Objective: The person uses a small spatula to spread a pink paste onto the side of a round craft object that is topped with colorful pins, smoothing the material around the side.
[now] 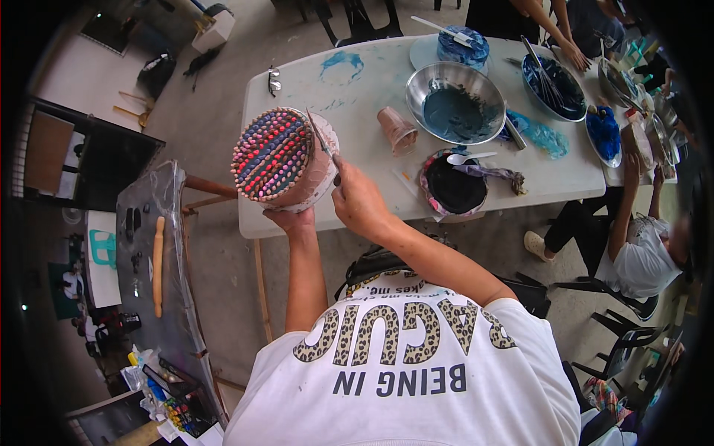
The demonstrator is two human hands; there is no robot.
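Observation:
A round cake point(275, 152) is tilted at the left end of the table, its top covered in rows of red, pink and dark blue piped dots. Pinkish frosting coats its side, and a pale round board point(324, 182) shows behind it. My left hand point(291, 218) is under the cake's near edge, bearing it up; part of its fingers is hidden. In my right hand point(361, 199) is a thin pointed knife point(321, 136), its blade alongside the frosted side. Whether the blade touches the frosting, I cannot tell.
On the white table point(372, 82) are a clear cup point(398, 131), a steel bowl of blue-grey frosting point(456, 102), a dark-filled bowl point(455, 182) with a white spoon, and a blue cake point(462, 48). A rolling pin point(158, 267) lies on the left table. Other people work at the right.

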